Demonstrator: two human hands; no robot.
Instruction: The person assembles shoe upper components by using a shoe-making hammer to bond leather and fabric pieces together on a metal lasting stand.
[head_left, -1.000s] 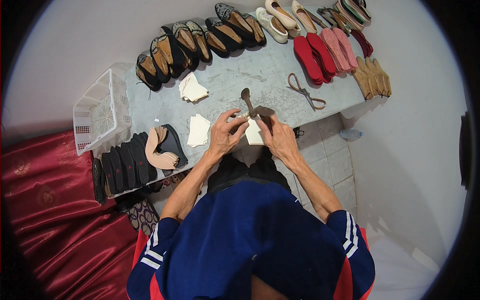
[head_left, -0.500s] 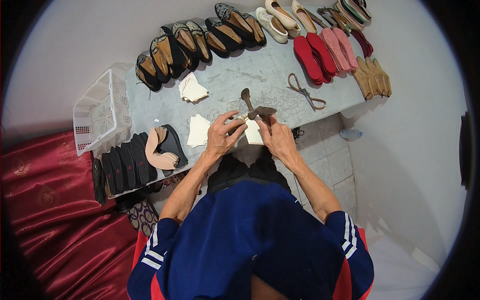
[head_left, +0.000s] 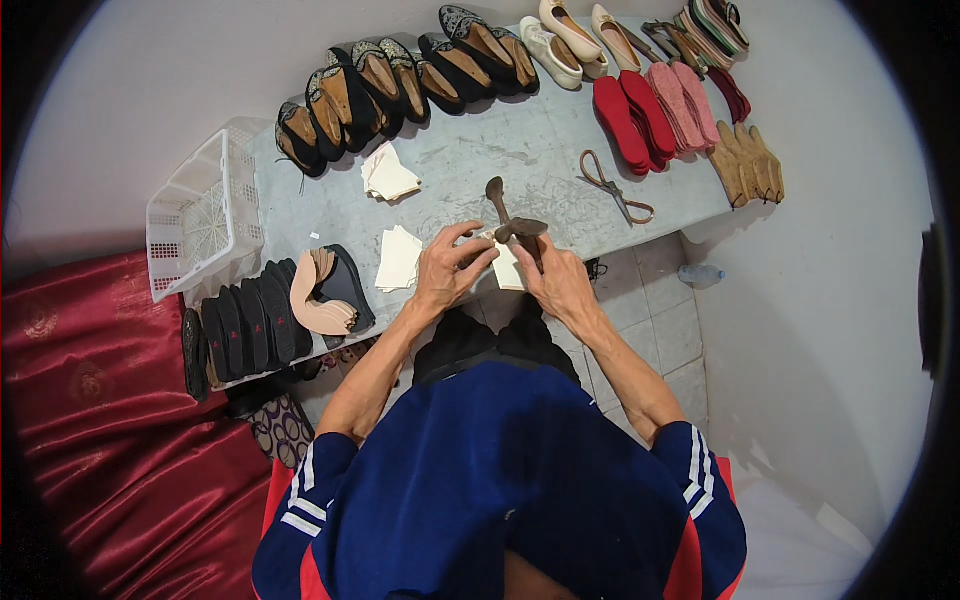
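Note:
At the near edge of the table stands a dark metal cobbler's anvil [head_left: 516,225] with several arms. My left hand [head_left: 446,268] is just left of it, fingers curled toward the thumb around something small and pale at the fingertips, too small to name. My right hand [head_left: 556,280] is against the anvil's right side, its thumb pressed to the edge of a white card-like piece [head_left: 508,272]; its other fingers are partly hidden behind the anvil. Left of my hands lies a stack of similar white pieces [head_left: 397,262], and a second stack [head_left: 388,172] sits farther back.
Black patterned shoes [head_left: 376,80] line the far edge, beside pale shoes [head_left: 549,55]. Scissors [head_left: 615,187], red insoles [head_left: 633,120], pink insoles [head_left: 683,108] and wooden shapes [head_left: 745,165] lie right. Dark insoles [head_left: 245,325], beige pieces [head_left: 318,300] and a white basket [head_left: 205,215] are left.
The whole view has shifted slightly. My hands stay beside the anvil in nearly the same pose, with no other clear movement.

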